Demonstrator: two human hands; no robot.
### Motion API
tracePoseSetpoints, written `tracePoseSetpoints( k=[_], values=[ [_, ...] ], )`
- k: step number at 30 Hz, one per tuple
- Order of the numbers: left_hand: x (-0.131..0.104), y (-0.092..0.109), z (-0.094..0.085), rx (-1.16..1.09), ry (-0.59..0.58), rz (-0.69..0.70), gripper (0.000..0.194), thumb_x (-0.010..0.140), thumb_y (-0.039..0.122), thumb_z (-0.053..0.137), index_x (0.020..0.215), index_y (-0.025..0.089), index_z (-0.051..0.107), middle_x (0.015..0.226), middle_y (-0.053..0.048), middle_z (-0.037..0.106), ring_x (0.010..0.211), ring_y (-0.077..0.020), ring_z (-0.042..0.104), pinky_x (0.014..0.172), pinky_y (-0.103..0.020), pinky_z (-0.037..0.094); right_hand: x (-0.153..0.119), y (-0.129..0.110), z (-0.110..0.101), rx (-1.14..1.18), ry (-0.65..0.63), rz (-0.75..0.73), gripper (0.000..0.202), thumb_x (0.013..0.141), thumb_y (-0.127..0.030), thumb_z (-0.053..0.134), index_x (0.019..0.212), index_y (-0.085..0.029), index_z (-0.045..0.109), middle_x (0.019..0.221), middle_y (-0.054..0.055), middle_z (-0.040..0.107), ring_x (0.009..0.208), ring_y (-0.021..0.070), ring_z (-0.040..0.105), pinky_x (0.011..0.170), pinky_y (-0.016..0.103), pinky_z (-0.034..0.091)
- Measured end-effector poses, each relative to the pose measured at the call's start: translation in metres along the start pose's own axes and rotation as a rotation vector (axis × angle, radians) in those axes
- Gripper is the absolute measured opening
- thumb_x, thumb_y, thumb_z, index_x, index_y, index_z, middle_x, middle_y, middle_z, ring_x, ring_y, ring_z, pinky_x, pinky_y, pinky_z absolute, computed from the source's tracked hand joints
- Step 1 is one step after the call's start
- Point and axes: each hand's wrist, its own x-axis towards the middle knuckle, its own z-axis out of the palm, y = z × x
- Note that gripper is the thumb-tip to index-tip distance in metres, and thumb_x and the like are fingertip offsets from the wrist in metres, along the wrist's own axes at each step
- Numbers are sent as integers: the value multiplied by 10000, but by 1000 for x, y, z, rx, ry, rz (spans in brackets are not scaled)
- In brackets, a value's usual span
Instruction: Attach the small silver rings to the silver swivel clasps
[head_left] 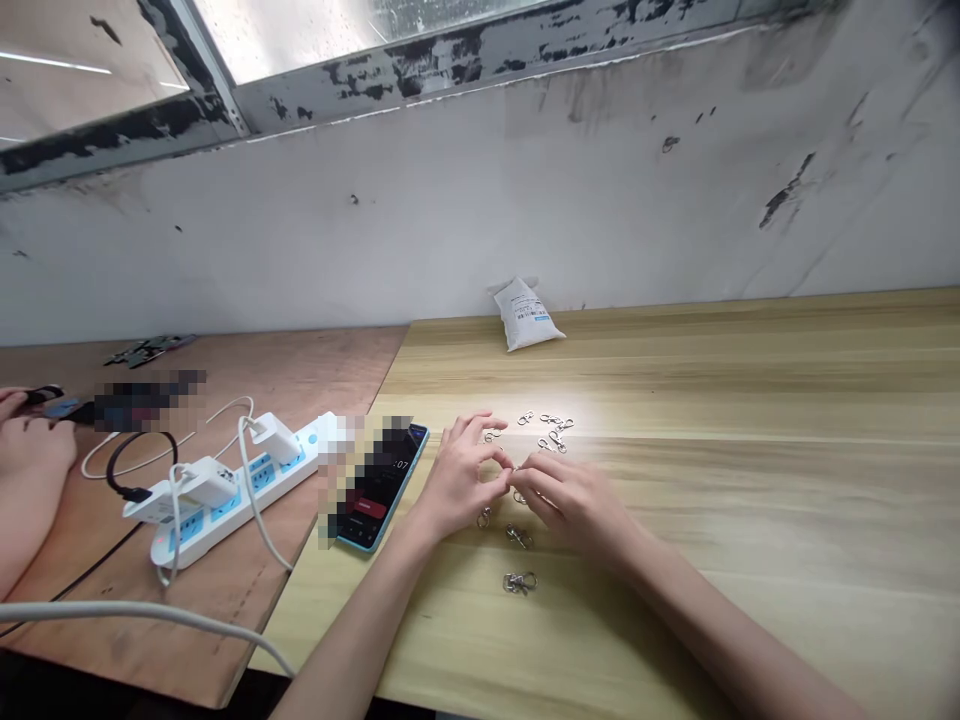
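Note:
My left hand [466, 478] and my right hand [574, 497] meet above the wooden table, each pinched at the fingertips. Whatever lies between the fingertips is too small and covered to make out. Silvery swivel clasps are scattered around them. One clasp [520, 582] lies nearest me, with a second clasp [517, 537] just beyond it. Under my left wrist sits a smaller metal piece [484, 517]. Past my fingers, several more clasps [557, 440] form a loose group, and a separate clasp [526, 418] rests to their left.
A phone [379, 500] with a lit screen lies left of my left hand. Farther left, a white power strip [251, 495] carries plugged-in chargers and cables. Another person's hand [34, 440] shows at the left edge. A white labelled packet [525, 315] stands against the wall.

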Motion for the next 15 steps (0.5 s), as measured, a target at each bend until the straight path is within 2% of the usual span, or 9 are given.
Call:
tracePoseSetpoints(
  k=[6,9,12,15],
  values=[
    [0,0,-2,37,-33,3,82,848,215,621,799,227,686,1312,-39,561,1340,-274,369,1071,-491,346,2,-8,-5,-74,-41,-88,318,928,-59,384,925,-207,666,777,31,683,640,124,557,518,243,352],
    [0,-5,-1,100,-10,-35,109,863,212,600,802,225,689,1308,-40,563,1328,-274,384,1064,-491,346,1,-5,-5,-56,-79,-98,287,919,-69,409,897,-193,667,797,36,688,661,131,572,517,249,354],
    [1,-12,-3,160,24,-66,130,873,215,592,813,230,706,1282,-39,577,1286,-272,420,1057,-487,346,-1,6,-4,-47,-64,26,239,931,-113,438,893,-186,663,822,35,694,687,130,592,522,243,352],
    [1,-17,-10,146,-19,-87,134,875,229,591,845,234,722,1200,-44,604,1165,-250,504,1005,-440,393,-4,23,-5,-84,-77,173,237,951,-158,445,872,-200,665,813,29,694,716,133,600,551,236,353]
  ],
)
